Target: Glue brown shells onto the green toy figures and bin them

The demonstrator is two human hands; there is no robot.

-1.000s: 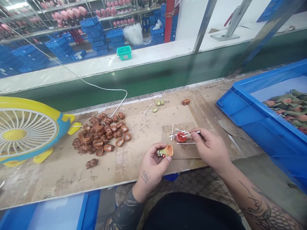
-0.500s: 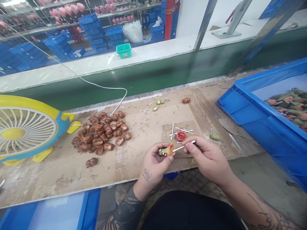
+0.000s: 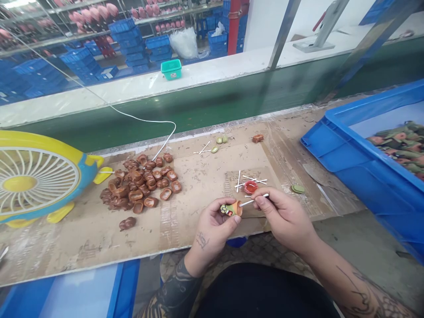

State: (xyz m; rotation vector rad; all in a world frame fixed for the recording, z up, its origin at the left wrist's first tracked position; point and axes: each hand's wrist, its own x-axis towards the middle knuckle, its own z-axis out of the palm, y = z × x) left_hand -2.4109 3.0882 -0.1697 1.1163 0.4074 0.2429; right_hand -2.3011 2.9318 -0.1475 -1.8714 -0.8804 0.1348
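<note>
My left hand (image 3: 217, 225) grips a small green figurine part (image 3: 229, 209) with painted details, its hollow orange end turned to the right. Between the fingertips of my right hand (image 3: 286, 216) is a cotton swab (image 3: 249, 202), whose tip reaches into that orange hollow. Just beyond the hands stands a small round pot of red paint (image 3: 251, 187). Several more white swabs (image 3: 238, 182) lie crossed around the pot on a cardboard piece (image 3: 228, 176).
Brown hollow pieces (image 3: 135, 194) are heaped left of centre, beside a yellow and blue fan (image 3: 39, 176). A blue crate (image 3: 351, 163) of green parts stands at right. Small green pieces (image 3: 297, 189) lie near it. A turquoise basket (image 3: 171, 70) sits on the far ledge.
The swab tip has gone deeper into the hollow end of the figurine part, which has turned slightly in my left hand. The rest looks the same.
</note>
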